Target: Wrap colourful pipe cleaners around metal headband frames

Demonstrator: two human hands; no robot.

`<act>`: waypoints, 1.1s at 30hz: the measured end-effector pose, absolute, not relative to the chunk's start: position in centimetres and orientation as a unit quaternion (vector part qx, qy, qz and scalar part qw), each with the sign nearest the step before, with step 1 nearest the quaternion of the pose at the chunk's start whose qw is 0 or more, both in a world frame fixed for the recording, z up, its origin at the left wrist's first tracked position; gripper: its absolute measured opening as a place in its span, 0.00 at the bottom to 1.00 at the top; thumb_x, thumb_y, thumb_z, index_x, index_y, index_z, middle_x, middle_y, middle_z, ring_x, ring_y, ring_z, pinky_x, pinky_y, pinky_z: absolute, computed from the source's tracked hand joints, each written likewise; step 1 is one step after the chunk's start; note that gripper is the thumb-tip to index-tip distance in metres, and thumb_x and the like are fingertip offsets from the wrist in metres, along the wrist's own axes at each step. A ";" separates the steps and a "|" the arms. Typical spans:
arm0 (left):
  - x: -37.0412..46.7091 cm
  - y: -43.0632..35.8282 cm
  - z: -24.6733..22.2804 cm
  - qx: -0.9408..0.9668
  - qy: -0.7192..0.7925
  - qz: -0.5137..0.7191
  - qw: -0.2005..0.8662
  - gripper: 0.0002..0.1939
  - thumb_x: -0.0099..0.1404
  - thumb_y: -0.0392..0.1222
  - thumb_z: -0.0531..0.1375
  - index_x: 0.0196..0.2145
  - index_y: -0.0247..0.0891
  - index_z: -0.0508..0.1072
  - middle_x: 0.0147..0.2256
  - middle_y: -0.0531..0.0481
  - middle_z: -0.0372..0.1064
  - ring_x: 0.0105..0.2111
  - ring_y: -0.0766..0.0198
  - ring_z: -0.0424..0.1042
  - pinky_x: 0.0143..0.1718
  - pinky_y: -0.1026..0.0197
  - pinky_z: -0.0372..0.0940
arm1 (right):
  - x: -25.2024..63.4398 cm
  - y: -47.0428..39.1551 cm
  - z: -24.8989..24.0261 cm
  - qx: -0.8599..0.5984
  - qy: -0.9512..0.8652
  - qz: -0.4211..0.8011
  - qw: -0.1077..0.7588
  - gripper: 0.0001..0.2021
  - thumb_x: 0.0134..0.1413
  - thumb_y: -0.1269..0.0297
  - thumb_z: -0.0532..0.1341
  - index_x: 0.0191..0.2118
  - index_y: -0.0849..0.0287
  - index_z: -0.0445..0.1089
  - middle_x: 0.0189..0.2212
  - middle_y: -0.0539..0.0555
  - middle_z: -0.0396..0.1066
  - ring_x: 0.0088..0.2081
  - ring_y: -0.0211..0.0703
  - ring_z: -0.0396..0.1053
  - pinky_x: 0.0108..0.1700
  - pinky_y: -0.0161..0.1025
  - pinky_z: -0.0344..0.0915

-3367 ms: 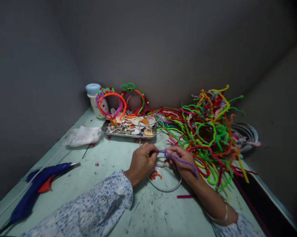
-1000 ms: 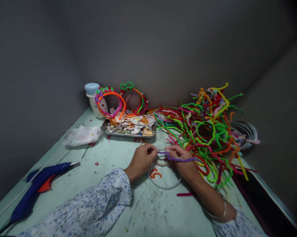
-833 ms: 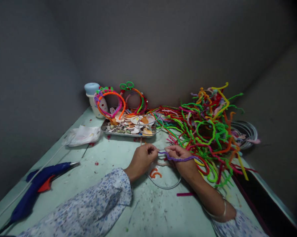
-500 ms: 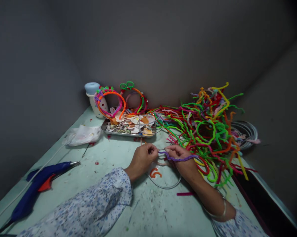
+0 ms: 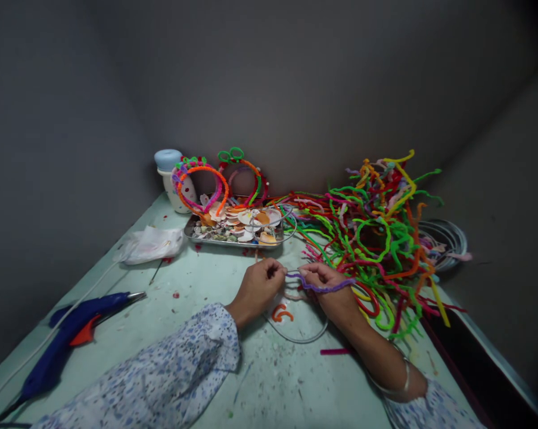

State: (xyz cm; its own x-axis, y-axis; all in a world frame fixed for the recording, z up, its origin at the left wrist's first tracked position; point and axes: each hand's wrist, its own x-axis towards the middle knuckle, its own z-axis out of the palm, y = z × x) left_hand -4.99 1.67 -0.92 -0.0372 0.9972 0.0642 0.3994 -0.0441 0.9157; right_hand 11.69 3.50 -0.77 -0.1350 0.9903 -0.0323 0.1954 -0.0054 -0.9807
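A purple pipe cleaner (image 5: 329,289) runs in a wavy line between my two hands. My left hand (image 5: 264,285) pinches its left end, with the fingertips pressed together. Just to the right, my right hand (image 5: 329,292) has thumb and fingers closed on it, and its loose end lies over the back of that hand. A thin grey wire ring (image 5: 298,341) hangs in a loop below both hands; its top passes by the fingertips. Orange curled pieces (image 5: 282,313) lie inside the loop on the table, and a magenta piece (image 5: 335,351) is beside my right wrist.
A metal tray (image 5: 233,243) of shells stands behind my hands, with decorated headbands (image 5: 204,170) and a blue-capped bottle (image 5: 168,161). Tangled pipe cleaners (image 5: 385,238) and coiled wire (image 5: 456,238) fill the right. A blue glue gun (image 5: 56,339) and plastic bag (image 5: 152,244) lie left.
My left hand has shifted very slightly left. The loose right end of the purple pipe cleaner has moved a little left and up.
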 end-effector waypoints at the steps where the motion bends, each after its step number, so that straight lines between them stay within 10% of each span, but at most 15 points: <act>1: -5.0 1.6 -0.9 0.592 0.588 0.415 0.362 0.12 0.62 0.45 0.56 0.28 0.35 0.73 0.24 0.53 0.68 0.26 0.67 0.64 0.26 0.67 0.56 | 11.7 3.5 -0.8 -0.514 -0.574 0.488 0.410 0.15 0.48 0.53 0.62 0.33 0.62 0.72 0.16 0.46 0.61 0.18 0.34 0.54 0.19 0.32 0.49; 33: -5.1 1.3 -0.5 0.706 0.597 0.343 0.166 0.05 0.62 0.38 0.58 0.29 0.37 0.72 0.28 0.51 0.70 0.28 0.66 0.66 0.30 0.65 0.57 | 11.8 3.3 -0.4 -0.529 -0.598 0.462 0.387 0.12 0.50 0.56 0.61 0.33 0.61 0.74 0.18 0.49 0.68 0.19 0.36 0.59 0.20 0.33 0.53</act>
